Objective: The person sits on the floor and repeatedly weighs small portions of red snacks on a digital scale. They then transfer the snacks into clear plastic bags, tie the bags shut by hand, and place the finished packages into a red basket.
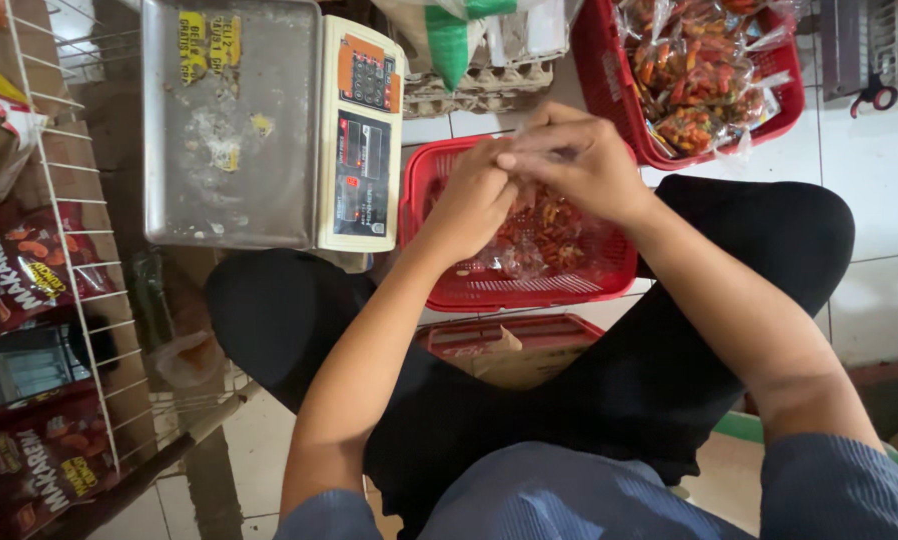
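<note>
My left hand [474, 200] and my right hand [574, 160] meet above a red plastic basket [529, 290], both pinching the top of a clear plastic bag of orange-red snack pieces [539, 235]. The bag hangs from my fingers down into the basket. Most of the bag's neck is hidden behind my fingers. My knees in black trousers flank the basket on both sides.
A digital weighing scale [269, 125] with a steel pan stands at the left. A second red basket [669, 150] with several filled snack bags sits at the back right. Egg trays [479, 90], a white wire rack [69, 250] with packaged snacks and a cardboard box [509, 355] surround me.
</note>
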